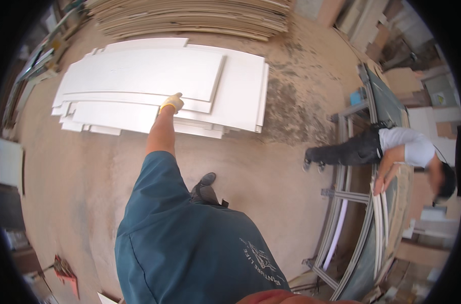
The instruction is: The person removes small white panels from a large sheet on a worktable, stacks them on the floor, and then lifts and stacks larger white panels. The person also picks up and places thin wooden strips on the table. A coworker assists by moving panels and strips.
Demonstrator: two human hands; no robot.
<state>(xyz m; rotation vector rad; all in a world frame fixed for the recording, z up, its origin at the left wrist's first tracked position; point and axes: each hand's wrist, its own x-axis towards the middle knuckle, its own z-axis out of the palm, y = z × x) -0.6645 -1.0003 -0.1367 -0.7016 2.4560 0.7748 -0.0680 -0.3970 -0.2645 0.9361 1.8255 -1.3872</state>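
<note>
My left arm reaches forward from a teal short sleeve. At its end my left hand [173, 103], in a pale glove with a yellow cuff, is closed at the near edge of a white panel [139, 73]. Its fingers are partly hidden, with one knuckle or fingertip raised. That panel lies on top of a low, uneven stack of white boards [243, 93] of several sizes. Some of the lower boards [114, 114] stick out toward me. My right hand does not show.
Beyond the boards lies a tall stack of brown sheets [190, 17]. On the right, a co-worker [372, 147] bends over a metal-framed table [359, 195], hands on long pale strips [380, 228]. A red tool [65, 276] sits on the floor at lower left.
</note>
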